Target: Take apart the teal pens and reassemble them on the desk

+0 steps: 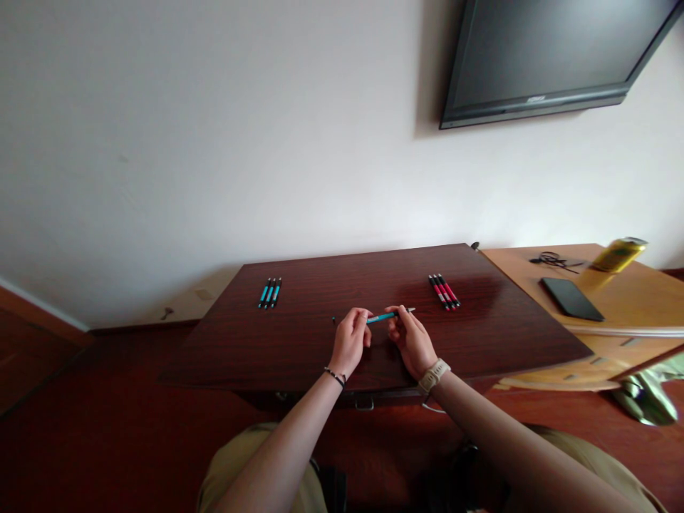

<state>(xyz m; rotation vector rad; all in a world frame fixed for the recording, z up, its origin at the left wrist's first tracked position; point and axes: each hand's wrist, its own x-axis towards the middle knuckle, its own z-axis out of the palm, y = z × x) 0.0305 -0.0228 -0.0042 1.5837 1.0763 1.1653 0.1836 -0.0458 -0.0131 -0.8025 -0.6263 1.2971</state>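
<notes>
Gripping a teal pen (381, 317) at both ends, the left hand (350, 343) and right hand (412, 342) hold it level just above the middle of the dark table (299, 342), fingers of each closed narrowly around their end while the barrel shows between them. Held this way, crosswise and close to the body, each hand gets a firm pinch on its own half of the pen, which looks suited to twisting or pulling the two ends against each other, though what the fingertips do exactly is too small to tell. The pen is slim, with a bright teal barrel and a pale or metallic tip poking out past the right hand's fingers. A tiny dark speck (333, 320) lies on the table just left of the left hand; what it is cannot be made out. Farther back, three teal pens (270, 293) lie side by side on the left and three red pens (444, 291) lie likewise on the right, well apart, the colours kept in separate neat rows. On the lighter desk (630, 299) beside the table rest a black phone (571, 298) and a yellow can (618, 254).
</notes>
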